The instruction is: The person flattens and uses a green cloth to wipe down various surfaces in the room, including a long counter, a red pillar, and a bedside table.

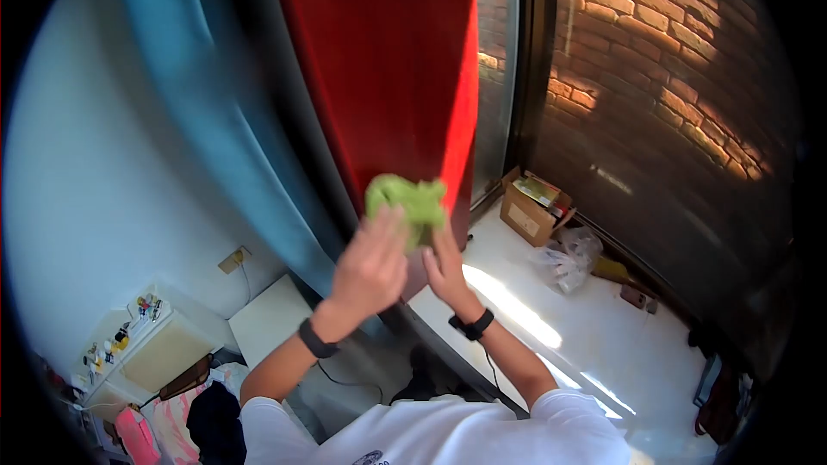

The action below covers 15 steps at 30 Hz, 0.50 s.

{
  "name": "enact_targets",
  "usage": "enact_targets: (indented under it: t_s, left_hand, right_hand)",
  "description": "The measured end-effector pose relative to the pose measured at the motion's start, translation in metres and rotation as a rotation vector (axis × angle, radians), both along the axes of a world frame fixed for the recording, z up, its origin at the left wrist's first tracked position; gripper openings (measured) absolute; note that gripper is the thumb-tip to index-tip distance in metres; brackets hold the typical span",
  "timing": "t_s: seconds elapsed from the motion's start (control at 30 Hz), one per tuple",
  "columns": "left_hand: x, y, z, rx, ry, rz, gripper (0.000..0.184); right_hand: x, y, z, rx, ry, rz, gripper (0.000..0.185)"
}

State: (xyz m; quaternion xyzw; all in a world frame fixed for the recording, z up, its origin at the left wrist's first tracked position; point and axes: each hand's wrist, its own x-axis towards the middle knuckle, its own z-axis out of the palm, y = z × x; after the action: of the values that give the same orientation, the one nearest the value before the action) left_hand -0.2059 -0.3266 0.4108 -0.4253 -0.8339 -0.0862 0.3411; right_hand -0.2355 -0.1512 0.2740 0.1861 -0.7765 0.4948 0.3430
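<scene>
A crumpled light-green cloth (407, 200) is in front of me at mid-height, slightly blurred by motion. My left hand (375, 258) is closed on its lower left part, fingers pointing up. At the cloth's lower right edge is my right hand (445, 263), its fingertips on the fabric and its thumb lower down. Both wrists wear dark bands. Just behind the cloth hangs a tall red panel (388, 60), sunlit along its right edge; whether it is fabric or board I cannot tell.
A blue curtain (185, 43) hangs left of the red panel. On the white ledge (508, 293) at right are a cardboard box (527, 213) and a clear plastic bag (570, 258), beside a window facing bricks. A white cabinet (168, 349) with small items and some clothes (215, 422) are lower left.
</scene>
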Motion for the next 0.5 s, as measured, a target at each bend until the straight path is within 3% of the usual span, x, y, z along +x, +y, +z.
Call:
enact_targets:
  t_s: [0.1,0.2,0.3,0.33,0.37,0.4,0.43,0.5]
  left_hand:
    - [0.006,-0.030,0.059,0.295,0.235,0.151,0.046]
    - [-0.002,-0.038,0.050,0.487,0.294,0.239,0.046]
    - [-0.039,-0.030,-0.022,0.482,0.097,0.247,0.043]
    - [-0.046,-0.024,-0.043,0.406,-0.035,0.205,0.042]
    - [-0.053,-0.023,-0.074,0.440,-0.368,0.184,0.042]
    - [-0.047,-0.016,-0.093,0.424,-0.393,0.217,0.047]
    - [-0.046,-0.014,-0.097,0.342,-0.234,0.227,0.051]
    - [-0.047,-0.014,-0.095,0.354,-0.127,0.265,0.045]
  right_hand:
    - [-0.001,-0.006,0.107,0.068,0.226,-0.050,0.069]
    - [-0.018,-0.018,0.133,0.171,0.362,-0.069,0.069]
    - [-0.044,-0.028,0.095,0.269,0.326,-0.042,0.058]
    - [-0.049,-0.029,0.077,0.310,0.146,-0.005,0.052]
    - [-0.050,-0.031,0.060,0.348,-0.033,0.032,0.046]
    - [-0.049,-0.029,0.045,0.352,-0.028,0.033,0.046]
    - [-0.046,-0.023,0.034,0.364,0.025,0.012,0.040]
    - [-0.053,-0.008,0.030,0.385,0.086,-0.013,0.034]
